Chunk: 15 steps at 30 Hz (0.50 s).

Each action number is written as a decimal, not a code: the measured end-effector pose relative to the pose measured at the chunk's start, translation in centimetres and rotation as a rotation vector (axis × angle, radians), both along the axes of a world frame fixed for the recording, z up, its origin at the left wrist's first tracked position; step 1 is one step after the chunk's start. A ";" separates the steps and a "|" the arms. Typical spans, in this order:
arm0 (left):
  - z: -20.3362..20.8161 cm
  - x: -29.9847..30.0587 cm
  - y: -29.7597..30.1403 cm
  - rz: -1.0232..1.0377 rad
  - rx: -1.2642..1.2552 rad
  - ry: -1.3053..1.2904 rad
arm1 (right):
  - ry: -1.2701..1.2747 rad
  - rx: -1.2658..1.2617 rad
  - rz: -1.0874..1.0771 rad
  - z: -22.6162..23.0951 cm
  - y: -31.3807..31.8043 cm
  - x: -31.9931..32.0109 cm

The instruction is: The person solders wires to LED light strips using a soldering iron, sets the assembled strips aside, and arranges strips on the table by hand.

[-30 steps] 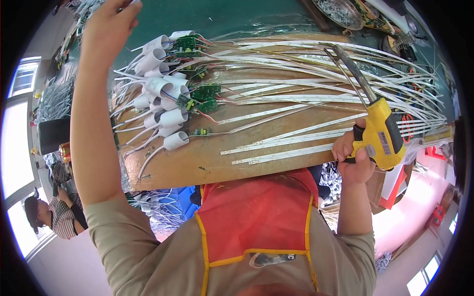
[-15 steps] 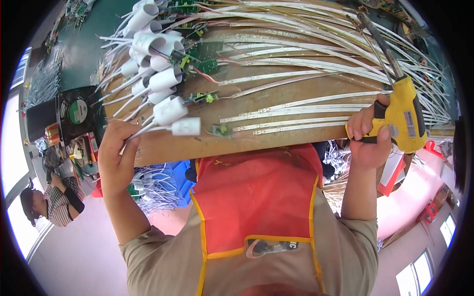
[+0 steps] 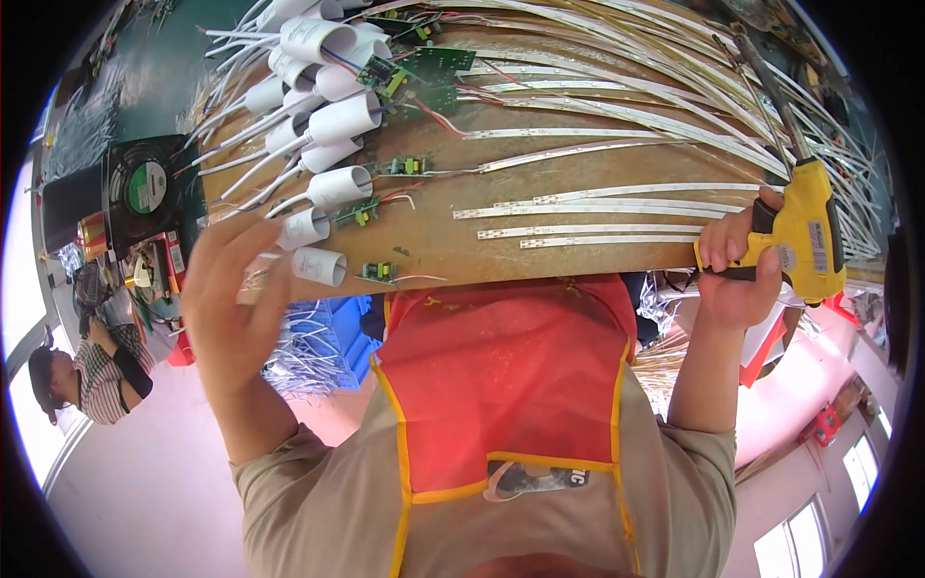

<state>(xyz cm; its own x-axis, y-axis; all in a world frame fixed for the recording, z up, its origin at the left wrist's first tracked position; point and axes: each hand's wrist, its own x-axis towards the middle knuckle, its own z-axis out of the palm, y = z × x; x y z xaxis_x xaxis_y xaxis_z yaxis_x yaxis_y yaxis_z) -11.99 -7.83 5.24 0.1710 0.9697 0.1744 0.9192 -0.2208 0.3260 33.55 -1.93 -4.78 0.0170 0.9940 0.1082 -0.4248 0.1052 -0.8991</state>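
My right hand (image 3: 740, 252) is wrapped round the grip of a yellow and black soldering gun (image 3: 815, 236). Its long metal barrel points away from me over the white LED strips. At the bench's left front is my left hand (image 3: 231, 303), smeared by motion. Its fingers are beside the nearest white plastic sleeve (image 3: 319, 267), and whether they hold its wires does not show. By that sleeve's mouth lies a small green circuit board (image 3: 380, 272) with a short lead. Another white sleeve (image 3: 306, 227) sits just beyond, partly behind my fingers.
More white sleeves (image 3: 342, 118) with wires and circuit boards are heaped at the far left. Several LED strips (image 3: 617, 231) run rightward across the brown board (image 3: 453, 260). A black fan (image 3: 145, 193) stands left. Beneath the bench edge is a blue bin (image 3: 352, 337). Another person (image 3: 92, 380) works at far left.
The nearest sleeve, earlier held by its wires in my left hand's pinch, now lies turned at the board's front edge. My left hand is lower and blurred. My right hand keeps the soldering gun.
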 end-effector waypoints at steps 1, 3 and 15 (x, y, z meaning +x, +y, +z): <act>-0.6 1.0 0.5 -0.056 0.021 -0.010 | 0.000 0.002 0.008 0.1 0.0 0.0; -1.6 2.8 1.5 -0.131 0.064 0.001 | 0.003 0.006 0.017 0.1 0.1 0.0; -0.6 4.9 1.9 -0.408 -0.137 -0.078 | -0.039 -0.004 0.004 0.4 0.2 -0.2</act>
